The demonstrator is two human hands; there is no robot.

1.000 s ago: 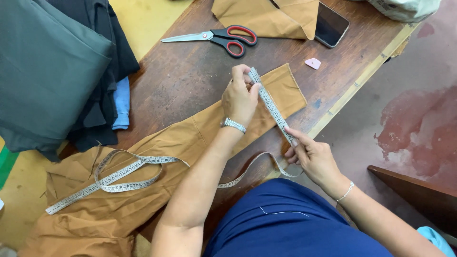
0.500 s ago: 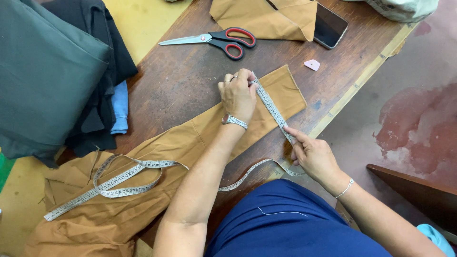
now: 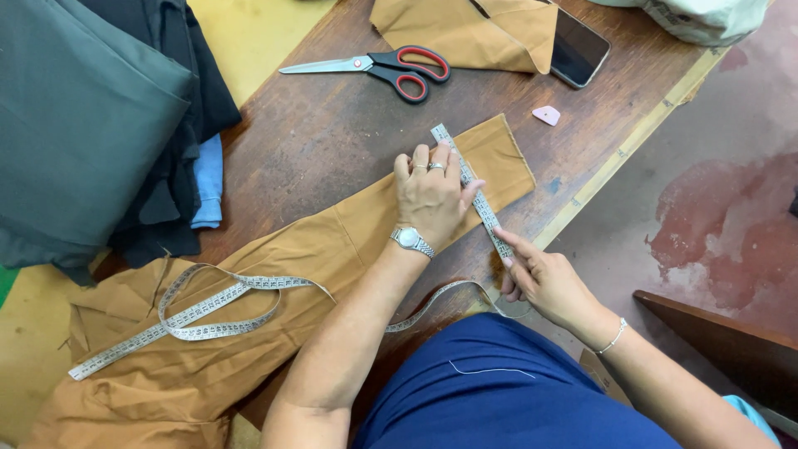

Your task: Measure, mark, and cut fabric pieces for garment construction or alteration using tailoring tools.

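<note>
Head view: nearest, the right hand [image 3: 544, 278] pinches a grey cloth measuring tape [image 3: 474, 187] against the brown wooden table [image 3: 332, 125]. Beyond, the left hand [image 3: 431, 195] lies flat, pressing the tape onto tan folded fabric [image 3: 332, 249]. Farther off lie red-handled scissors [image 3: 391, 68].

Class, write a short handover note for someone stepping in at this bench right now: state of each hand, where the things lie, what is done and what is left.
Left hand: flat on the brown cloth, pressing the measuring tape down near its upper end.
Right hand: fingertips pinning the tape at the cloth's near edge, close to the table edge.
The tape lies stretched straight across the cloth's end; its slack loops over the cloth at the left.
Scissors, phone, a second brown piece and pink chalk lie beyond, untouched.
Done: tape laid across.
Left: no chalk mark or cut shows on the cloth.
</note>
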